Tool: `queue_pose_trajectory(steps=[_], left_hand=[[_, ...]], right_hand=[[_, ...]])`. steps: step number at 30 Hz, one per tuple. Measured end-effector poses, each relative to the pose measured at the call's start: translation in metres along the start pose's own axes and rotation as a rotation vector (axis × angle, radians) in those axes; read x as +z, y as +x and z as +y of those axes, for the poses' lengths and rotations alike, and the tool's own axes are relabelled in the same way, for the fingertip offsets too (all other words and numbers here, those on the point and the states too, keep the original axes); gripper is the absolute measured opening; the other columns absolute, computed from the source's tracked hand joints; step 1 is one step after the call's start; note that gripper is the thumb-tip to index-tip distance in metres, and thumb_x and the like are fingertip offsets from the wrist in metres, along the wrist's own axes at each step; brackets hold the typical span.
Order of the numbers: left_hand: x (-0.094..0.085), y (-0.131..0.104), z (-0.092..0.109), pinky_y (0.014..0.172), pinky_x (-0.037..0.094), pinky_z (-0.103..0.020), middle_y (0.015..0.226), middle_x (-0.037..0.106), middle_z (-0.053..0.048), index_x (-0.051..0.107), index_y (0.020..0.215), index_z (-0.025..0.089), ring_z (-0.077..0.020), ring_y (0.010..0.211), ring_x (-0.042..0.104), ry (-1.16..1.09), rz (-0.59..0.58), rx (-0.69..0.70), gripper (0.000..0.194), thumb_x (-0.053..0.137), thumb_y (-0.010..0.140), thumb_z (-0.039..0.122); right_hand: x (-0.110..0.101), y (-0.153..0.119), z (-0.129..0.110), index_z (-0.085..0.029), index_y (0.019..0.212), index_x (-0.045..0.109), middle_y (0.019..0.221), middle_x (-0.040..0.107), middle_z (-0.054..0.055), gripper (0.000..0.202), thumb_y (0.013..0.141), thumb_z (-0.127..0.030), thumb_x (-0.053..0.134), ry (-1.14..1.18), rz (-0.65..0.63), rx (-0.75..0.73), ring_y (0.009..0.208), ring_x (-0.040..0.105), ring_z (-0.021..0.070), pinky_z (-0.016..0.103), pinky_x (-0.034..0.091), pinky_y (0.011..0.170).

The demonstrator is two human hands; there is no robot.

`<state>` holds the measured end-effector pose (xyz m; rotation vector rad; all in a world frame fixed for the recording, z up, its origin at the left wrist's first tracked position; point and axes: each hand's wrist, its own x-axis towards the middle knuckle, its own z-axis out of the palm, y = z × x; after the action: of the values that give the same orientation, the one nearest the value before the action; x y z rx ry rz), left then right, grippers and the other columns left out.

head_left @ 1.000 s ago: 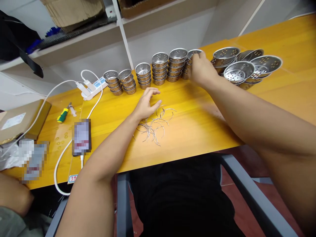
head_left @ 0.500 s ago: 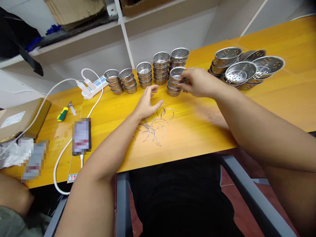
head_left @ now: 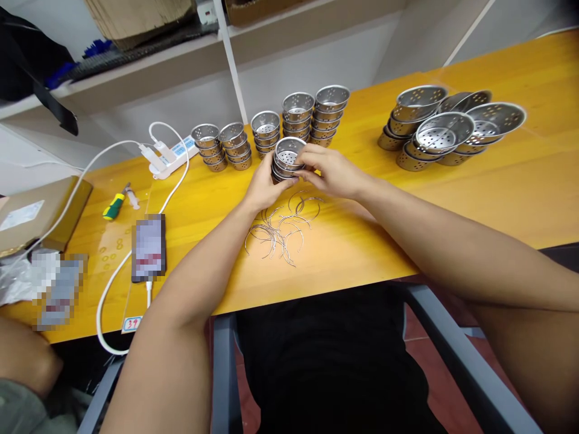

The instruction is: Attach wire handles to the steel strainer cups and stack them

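A short stack of perforated metal cups (head_left: 288, 155) is between my hands, over the middle of the table. My left hand (head_left: 266, 185) is wrapped round the stack's left and lower side. From the right, my right hand (head_left: 326, 170) pinches the rim and side of the same stack. Just below my hands lies a loose pile of thin curved wires (head_left: 278, 232). Behind them stands a row of perforated cup stacks, among them a tall one (head_left: 298, 108) and another at its right (head_left: 332, 99).
Nested and tilted perforated cups (head_left: 443, 132) stand at the right. A white power strip (head_left: 174, 158) with cables, a green-yellow screwdriver (head_left: 114, 207), a phone (head_left: 149, 247) and a cardboard box (head_left: 45, 211) occupy the left. Another person's knee (head_left: 27, 355) shows at lower left.
My right hand has brought the cup stack left and nearer, away from the row's right end. My left hand, open before, has closed round it.
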<state>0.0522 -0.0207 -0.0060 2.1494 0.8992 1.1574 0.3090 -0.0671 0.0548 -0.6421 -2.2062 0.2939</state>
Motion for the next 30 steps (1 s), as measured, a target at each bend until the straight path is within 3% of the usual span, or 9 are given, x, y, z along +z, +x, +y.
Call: queue_pose_trajectory(steps=[5,9,12,15,17,23,26,30], left_hand=[[0.000,0.004,0.001,0.136,0.063,-0.062,0.171,0.073,-0.019,0.050,0.170,0.026,-0.0385,0.158,0.076,0.040,-0.031,-0.021,0.095,0.098,0.096,0.062],[-0.005,0.005,0.006,0.137,0.061,-0.065,0.169,0.072,-0.018,0.050,0.172,0.028,-0.0396,0.158,0.074,0.107,-0.042,-0.033,0.096,0.096,0.098,0.070],[-0.009,0.003,0.015,0.138,0.059,-0.065,0.167,0.071,-0.018,0.054,0.168,0.029,-0.0413,0.159,0.071,0.201,0.019,-0.022,0.094,0.096,0.097,0.073],[-0.011,-0.001,0.027,0.140,0.055,-0.067,0.164,0.070,-0.017,0.060,0.162,0.030,-0.0436,0.160,0.068,0.298,0.066,0.005,0.088,0.101,0.094,0.068],[-0.012,-0.002,0.033,0.142,0.053,-0.068,0.163,0.070,-0.016,0.063,0.161,0.031,-0.0443,0.159,0.066,0.339,0.064,0.026,0.084,0.101,0.094,0.063],[-0.016,0.001,0.036,0.140,0.054,-0.064,0.168,0.074,-0.015,0.064,0.166,0.029,-0.0438,0.155,0.067,0.396,-0.006,0.032,0.090,0.102,0.091,0.060],[-0.017,0.002,0.035,0.137,0.057,-0.063,0.169,0.077,-0.014,0.066,0.165,0.029,-0.0434,0.153,0.068,0.406,-0.001,0.013,0.090,0.103,0.089,0.059],[-0.019,0.003,0.034,0.134,0.059,-0.062,0.166,0.080,-0.013,0.069,0.163,0.029,-0.0424,0.149,0.072,0.402,0.016,0.013,0.090,0.108,0.084,0.046]], right_hand=[[-0.003,0.002,0.002,-0.031,0.109,0.078,0.120,0.080,0.012,0.041,0.119,-0.067,0.063,0.005,-0.027,0.074,0.113,0.077,0.0374,0.058,0.067,0.106],[-0.002,0.004,0.000,-0.032,0.115,0.081,0.125,0.079,0.013,0.045,0.117,-0.074,0.063,0.036,-0.046,0.122,0.119,0.077,0.0402,0.064,0.067,0.110],[0.000,0.004,-0.004,-0.037,0.138,0.082,0.142,0.076,0.016,0.057,0.110,-0.085,0.070,0.029,0.009,0.187,0.134,0.073,0.0469,0.073,0.066,0.115],[0.002,0.004,-0.007,-0.035,0.170,0.067,0.168,0.066,0.021,0.094,0.099,-0.096,0.077,0.000,0.126,0.283,0.152,0.064,0.0545,0.079,0.064,0.121],[0.003,0.004,-0.005,-0.031,0.178,0.059,0.172,0.064,0.024,0.109,0.096,-0.101,0.077,0.002,0.133,0.310,0.156,0.062,0.0563,0.080,0.061,0.126],[0.005,0.002,0.019,-0.028,0.156,0.072,0.149,0.075,0.018,0.103,0.091,-0.108,0.078,0.059,0.073,0.290,0.142,0.073,0.0498,0.075,0.062,0.128],[0.004,0.001,0.027,-0.029,0.153,0.071,0.148,0.075,0.017,0.107,0.085,-0.111,0.081,0.113,0.066,0.286,0.139,0.075,0.0475,0.071,0.065,0.125],[-0.002,0.001,0.026,-0.029,0.153,0.069,0.146,0.076,0.016,0.110,0.082,-0.112,0.083,0.111,0.060,0.252,0.134,0.076,0.0453,0.067,0.066,0.121]])
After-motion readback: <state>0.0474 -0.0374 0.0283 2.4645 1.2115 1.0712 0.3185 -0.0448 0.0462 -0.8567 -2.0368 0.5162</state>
